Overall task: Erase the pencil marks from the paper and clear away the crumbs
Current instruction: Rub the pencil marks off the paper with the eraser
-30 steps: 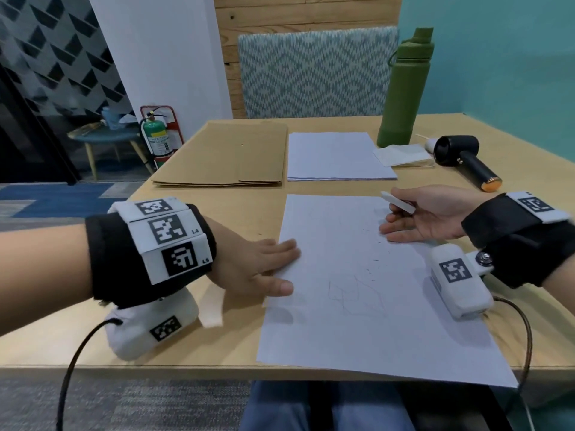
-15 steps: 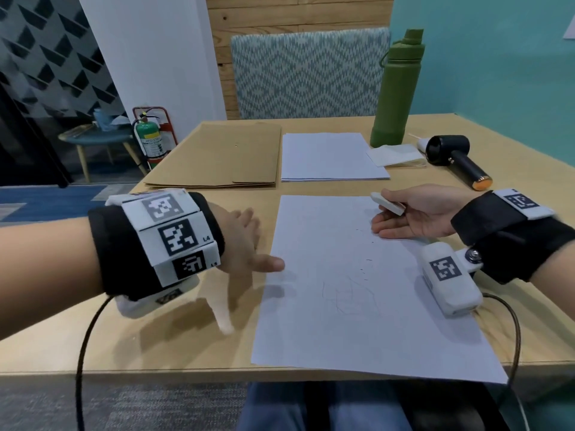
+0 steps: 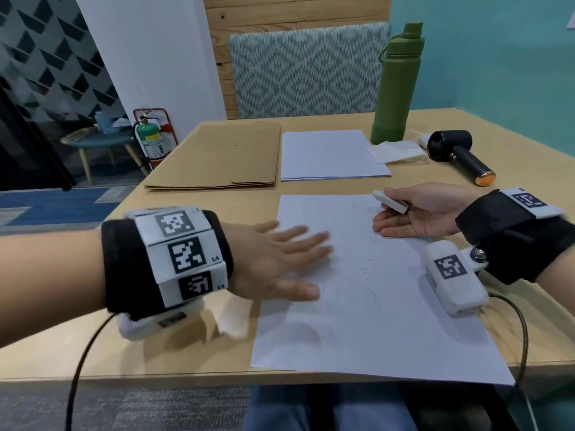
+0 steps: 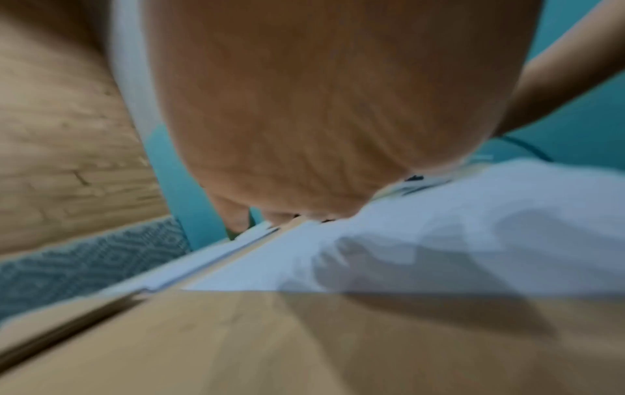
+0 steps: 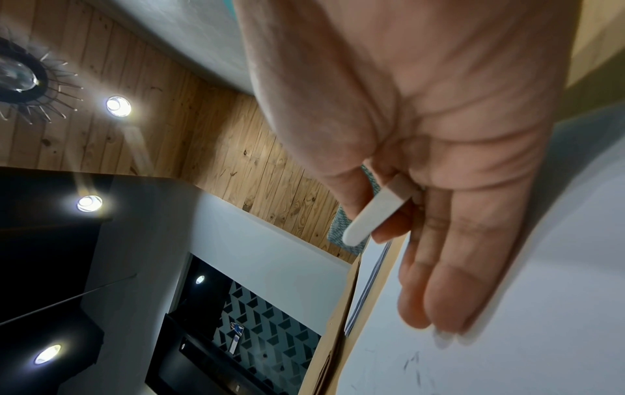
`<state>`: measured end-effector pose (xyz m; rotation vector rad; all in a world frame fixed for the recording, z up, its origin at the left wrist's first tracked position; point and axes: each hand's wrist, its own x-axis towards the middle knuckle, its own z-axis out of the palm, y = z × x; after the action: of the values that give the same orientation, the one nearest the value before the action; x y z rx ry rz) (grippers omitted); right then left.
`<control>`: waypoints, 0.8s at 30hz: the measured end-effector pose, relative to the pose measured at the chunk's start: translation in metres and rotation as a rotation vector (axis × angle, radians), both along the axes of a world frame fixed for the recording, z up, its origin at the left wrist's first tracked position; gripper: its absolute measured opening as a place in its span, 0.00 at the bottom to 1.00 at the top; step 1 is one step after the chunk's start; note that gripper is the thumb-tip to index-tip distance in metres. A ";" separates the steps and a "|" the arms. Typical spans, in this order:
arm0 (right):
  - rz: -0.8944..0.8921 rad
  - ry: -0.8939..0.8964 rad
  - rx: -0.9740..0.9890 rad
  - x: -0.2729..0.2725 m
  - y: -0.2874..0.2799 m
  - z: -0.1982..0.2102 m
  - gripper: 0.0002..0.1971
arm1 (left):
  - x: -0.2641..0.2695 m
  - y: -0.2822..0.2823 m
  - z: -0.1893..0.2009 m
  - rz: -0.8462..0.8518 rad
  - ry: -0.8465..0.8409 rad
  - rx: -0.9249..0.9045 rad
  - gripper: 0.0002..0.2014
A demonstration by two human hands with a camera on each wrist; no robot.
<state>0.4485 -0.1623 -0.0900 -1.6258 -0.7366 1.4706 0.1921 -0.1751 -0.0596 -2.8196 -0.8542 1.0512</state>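
A white sheet of paper (image 3: 373,306) lies on the wooden table (image 3: 186,353), with faint pencil lines and small dark crumbs (image 3: 367,269) near its middle. My left hand (image 3: 280,259) hovers with straight, spread fingers over the sheet's left part, blurred by motion; its shadow falls on the paper (image 4: 439,240). At the sheet's upper right edge my right hand (image 3: 413,213) rests palm up and pinches a flat white eraser (image 3: 390,201) between thumb and forefinger. The right wrist view shows that eraser (image 5: 372,216) and crumbs on the paper (image 5: 411,363).
Behind the sheet lie a stack of white paper (image 3: 329,154) and a brown folder (image 3: 224,157). A green bottle (image 3: 396,85), a folded white tissue (image 3: 395,150) and a black handheld device (image 3: 460,154) stand at the back right. Wrist cables hang over the front edge.
My left hand lifted off the paper's left edge, pulled back left, then swung right over the sheet. The right hand holding the eraser has barely moved.
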 end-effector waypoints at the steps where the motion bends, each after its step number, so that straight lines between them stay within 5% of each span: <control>1: 0.001 -0.001 -0.002 0.000 0.000 0.000 0.17 | 0.005 -0.007 -0.002 -0.046 -0.021 -0.076 0.41; 4: 0.000 -0.001 0.001 -0.001 0.000 0.000 0.17 | 0.006 -0.012 -0.013 0.009 -0.007 -0.168 0.36; 9: 0.002 0.009 0.003 0.000 -0.001 -0.001 0.17 | -0.010 0.013 -0.010 0.370 0.158 0.263 0.47; 11: -0.002 0.018 0.003 0.000 -0.001 0.000 0.17 | -0.007 0.013 -0.007 0.267 0.102 0.270 0.44; 15: -0.002 0.034 0.002 -0.001 -0.002 0.000 0.17 | 0.009 0.000 -0.010 0.006 -0.050 -0.073 0.35; 17: -0.003 0.036 0.004 -0.001 -0.002 0.000 0.17 | 0.009 0.006 -0.018 0.099 0.013 -0.075 0.37; 20: 0.001 0.017 -0.003 -0.002 -0.002 0.001 0.17 | 0.005 0.029 -0.014 0.336 0.126 0.195 0.45; 24: 0.028 -0.047 -0.025 -0.005 -0.001 0.006 0.16 | 0.009 0.051 -0.004 0.234 0.004 0.198 0.49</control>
<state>0.4434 -0.1635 -0.0844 -1.6804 -0.7732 1.4707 0.2009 -0.1241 -0.0632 -2.6012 -1.2373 0.9333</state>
